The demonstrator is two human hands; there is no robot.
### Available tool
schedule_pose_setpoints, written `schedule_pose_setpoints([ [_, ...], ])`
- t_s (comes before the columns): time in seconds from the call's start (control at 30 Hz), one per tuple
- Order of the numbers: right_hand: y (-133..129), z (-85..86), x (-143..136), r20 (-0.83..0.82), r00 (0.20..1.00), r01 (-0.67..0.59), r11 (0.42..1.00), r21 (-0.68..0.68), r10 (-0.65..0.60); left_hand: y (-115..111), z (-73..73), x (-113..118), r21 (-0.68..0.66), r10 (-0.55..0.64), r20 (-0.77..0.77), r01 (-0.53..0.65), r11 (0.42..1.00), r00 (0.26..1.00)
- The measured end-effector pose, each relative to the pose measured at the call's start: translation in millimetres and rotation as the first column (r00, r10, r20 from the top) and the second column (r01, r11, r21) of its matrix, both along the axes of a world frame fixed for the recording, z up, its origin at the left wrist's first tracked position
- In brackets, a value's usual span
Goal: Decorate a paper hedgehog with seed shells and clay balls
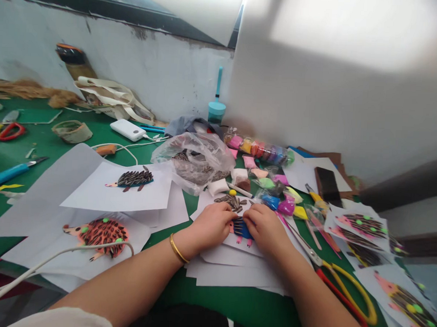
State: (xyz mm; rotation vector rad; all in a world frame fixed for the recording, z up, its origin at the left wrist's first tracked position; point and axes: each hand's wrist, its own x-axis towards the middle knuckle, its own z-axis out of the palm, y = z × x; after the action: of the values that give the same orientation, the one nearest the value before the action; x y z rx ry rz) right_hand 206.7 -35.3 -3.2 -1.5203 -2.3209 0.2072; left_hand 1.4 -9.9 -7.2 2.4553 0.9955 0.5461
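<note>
A blue clay hedgehog (241,228) with a pink face and feet lies on white paper (231,257) in front of me. Sunflower seeds stand in rows on its back. My left hand (215,227) rests at its head side, fingers bent and drawn together at the upper edge. From the other side my right hand (268,227) covers part of the blue body, its fingers pinched close to the seeds. Whatever sits between the fingertips of either hand is hidden. Just beyond the hands is a small heap of sunflower seeds (233,202) on the paper.
Behind lies a clear plastic bag (196,162) of seeds, beside several coloured clay packets (269,201). Yellow-and-red scissors (354,292) lie right of my arm. Finished hedgehog sheets (362,224) stack at right; another hedgehog picture (101,238) lies left under a white cable (52,257).
</note>
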Motion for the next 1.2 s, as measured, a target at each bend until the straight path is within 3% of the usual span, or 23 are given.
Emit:
schedule_pose_setpoints([
  [1.2, -1.7, 1.7, 2.1, 0.009, 1.0, -0.002, 1.0, -0.004, 0.002, -0.5, -1.1, 0.1, 0.014, 0.004, -0.023, -0.004, 1.0, 1.0],
])
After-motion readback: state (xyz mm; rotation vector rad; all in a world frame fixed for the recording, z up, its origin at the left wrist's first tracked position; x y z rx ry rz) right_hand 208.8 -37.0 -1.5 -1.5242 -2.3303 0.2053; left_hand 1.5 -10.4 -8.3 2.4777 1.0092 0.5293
